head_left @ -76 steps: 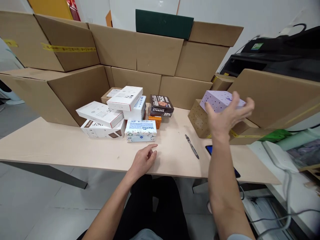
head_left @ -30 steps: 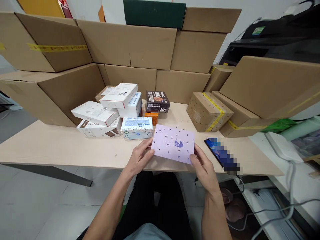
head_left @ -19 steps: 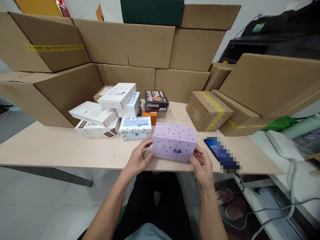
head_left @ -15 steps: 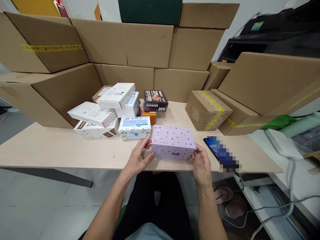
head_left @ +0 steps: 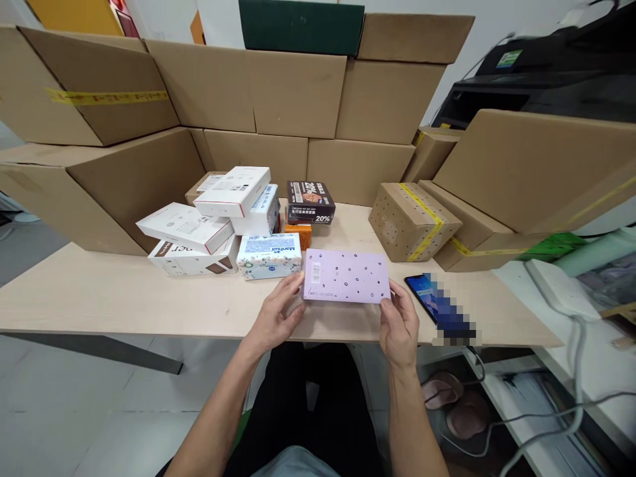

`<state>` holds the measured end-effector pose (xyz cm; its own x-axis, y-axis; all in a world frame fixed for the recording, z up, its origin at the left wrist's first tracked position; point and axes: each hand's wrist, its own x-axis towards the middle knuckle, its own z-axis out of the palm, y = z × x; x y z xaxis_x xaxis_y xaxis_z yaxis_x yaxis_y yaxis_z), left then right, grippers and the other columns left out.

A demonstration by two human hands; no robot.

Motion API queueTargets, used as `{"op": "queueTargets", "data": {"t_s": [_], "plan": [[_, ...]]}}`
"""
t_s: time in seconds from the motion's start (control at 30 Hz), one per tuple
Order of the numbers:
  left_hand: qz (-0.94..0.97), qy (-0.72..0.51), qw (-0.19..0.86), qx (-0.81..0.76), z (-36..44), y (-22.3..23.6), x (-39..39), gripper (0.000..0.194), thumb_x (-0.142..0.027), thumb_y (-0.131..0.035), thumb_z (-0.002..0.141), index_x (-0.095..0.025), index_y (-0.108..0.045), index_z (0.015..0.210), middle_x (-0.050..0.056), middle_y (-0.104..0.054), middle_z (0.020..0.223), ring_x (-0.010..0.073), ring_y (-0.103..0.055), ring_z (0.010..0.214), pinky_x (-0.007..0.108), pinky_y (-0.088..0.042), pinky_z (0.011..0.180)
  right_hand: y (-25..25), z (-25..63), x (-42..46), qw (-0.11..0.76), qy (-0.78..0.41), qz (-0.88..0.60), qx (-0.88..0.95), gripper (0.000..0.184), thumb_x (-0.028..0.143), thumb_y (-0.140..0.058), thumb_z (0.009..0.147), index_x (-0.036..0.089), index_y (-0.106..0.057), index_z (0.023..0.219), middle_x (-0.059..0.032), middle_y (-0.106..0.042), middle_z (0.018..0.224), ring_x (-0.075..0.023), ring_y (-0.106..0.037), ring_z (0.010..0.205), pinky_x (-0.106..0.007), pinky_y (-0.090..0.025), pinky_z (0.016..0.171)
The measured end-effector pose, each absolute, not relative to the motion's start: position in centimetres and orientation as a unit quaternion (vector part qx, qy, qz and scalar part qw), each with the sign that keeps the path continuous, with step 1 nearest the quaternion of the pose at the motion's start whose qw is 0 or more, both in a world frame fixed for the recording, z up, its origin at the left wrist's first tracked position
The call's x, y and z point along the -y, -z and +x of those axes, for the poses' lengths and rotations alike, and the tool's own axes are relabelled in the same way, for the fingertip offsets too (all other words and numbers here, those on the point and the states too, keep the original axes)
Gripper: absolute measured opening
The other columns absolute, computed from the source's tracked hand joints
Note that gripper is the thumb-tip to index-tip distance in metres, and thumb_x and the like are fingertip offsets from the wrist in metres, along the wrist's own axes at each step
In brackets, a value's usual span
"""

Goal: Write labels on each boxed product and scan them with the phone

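A lilac box (head_left: pixel 346 275) with a scatter of small dark rings and a barcode on its face is between my two hands, over the front part of the table. My left hand (head_left: pixel 279 310) supports its left end, fingers behind the corner and thumb at the side. At the right end, my right hand (head_left: pixel 399 324) grips the near corner, with the thumb in front and fingers around the side. Just behind my left hand lies a white tissue pack (head_left: pixel 269 256) with a blue label. To the right of my right hand is a phone (head_left: pixel 422 289), partly blurred out.
White boxes (head_left: pixel 186 225) are stacked at the left. A dark snack box (head_left: pixel 311 201) sits atop an orange box (head_left: pixel 298 234). A taped, dotted carton (head_left: pixel 413 222) stands at the right, and tall cardboard panels (head_left: pixel 298 93) wall the table's back.
The lilac box has tipped, so its front side is out of sight and the barcode face shows more fully. My right thumb has come onto its near edge.
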<state>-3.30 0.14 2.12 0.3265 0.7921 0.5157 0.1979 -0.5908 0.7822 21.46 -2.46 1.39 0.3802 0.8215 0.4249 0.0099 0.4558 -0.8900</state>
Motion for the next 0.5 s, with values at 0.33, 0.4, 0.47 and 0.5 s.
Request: {"op": "queueTargets", "data": {"t_s": [0.33, 0.4, 0.47, 0.5], "plan": [[0.705, -0.547, 0.348, -0.288, -3.9, -2.2, 0.3, 0.041, -0.022, -0.055, 0.095, -0.029, -0.059, 0.135, 0.007, -0.056, 0.144, 0.0266, -0.051, 0.136, 0.044, -0.052, 0.105, 0.2, 21.2, 3.2, 0.728, -0.324, -0.391, 0.460, 0.040, 0.022, -0.069, 0.081, 0.025, -0.062, 0.120, -0.0097, -0.060, 0.134, -0.0254, -0.057, 0.125, -0.051, -0.040, 0.110], [0.694, -0.556, 0.350, -0.294, -3.8, -2.2, 0.5, 0.037, -0.024, -0.057, 0.094, -0.027, -0.064, 0.130, 0.009, -0.061, 0.139, 0.0272, -0.055, 0.131, 0.042, -0.055, 0.100, 0.4, 21.1, 3.4, 0.730, -0.314, -0.395, 0.460, 0.039, 0.020, -0.069, 0.079, 0.025, -0.062, 0.117, -0.0096, -0.059, 0.134, -0.0248, -0.056, 0.125, -0.050, -0.040, 0.109], [0.690, -0.558, 0.348, -0.304, -3.8, -2.2, 0.5, 0.032, -0.026, -0.057, 0.094, -0.024, -0.068, 0.124, 0.011, -0.065, 0.133, 0.0277, -0.059, 0.126, 0.043, -0.057, 0.097, 0.6, 21.1, 3.5, 0.733, -0.305, -0.402, 0.456, 0.036, 0.020, -0.069, 0.079, 0.024, -0.062, 0.114, -0.0096, -0.059, 0.133, -0.0246, -0.057, 0.125, -0.049, -0.041, 0.109], [0.689, -0.556, 0.346, -0.310, -3.8, -2.2, 0.6, 0.030, -0.026, -0.058, 0.094, -0.023, -0.070, 0.121, 0.012, -0.066, 0.129, 0.0276, -0.061, 0.123, 0.043, -0.057, 0.097, 0.7, 21.1, 3.5, 0.733, -0.303, -0.406, 0.454, 0.034, 0.021, -0.068, 0.079, 0.024, -0.061, 0.112, -0.0099, -0.059, 0.132, -0.0247, -0.057, 0.124, -0.049, -0.042, 0.108]]}}
